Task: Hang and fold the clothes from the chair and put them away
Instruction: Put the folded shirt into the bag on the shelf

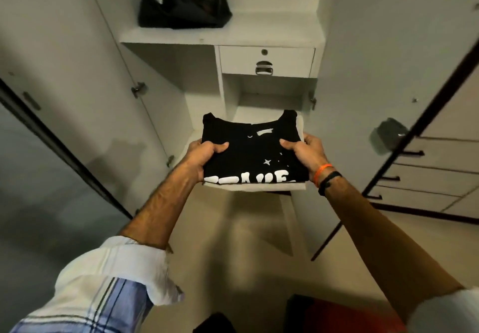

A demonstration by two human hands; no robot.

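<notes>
A folded black T-shirt (252,151) with white lettering and small stars lies on top of a folded white garment (259,186). My left hand (204,157) grips the stack's left edge, thumb on top. My right hand (307,152) grips its right edge the same way. I hold the stack level in front of the open white wardrobe (220,35), just before its lower compartment (269,99). The chair is out of view.
A dark folded garment (184,3) sits on the upper shelf. A small drawer with a metal handle (264,68) is under that shelf. Wardrobe doors stand open on both sides. A drawer unit (430,174) is at right. Red and dark items lie at the bottom edge.
</notes>
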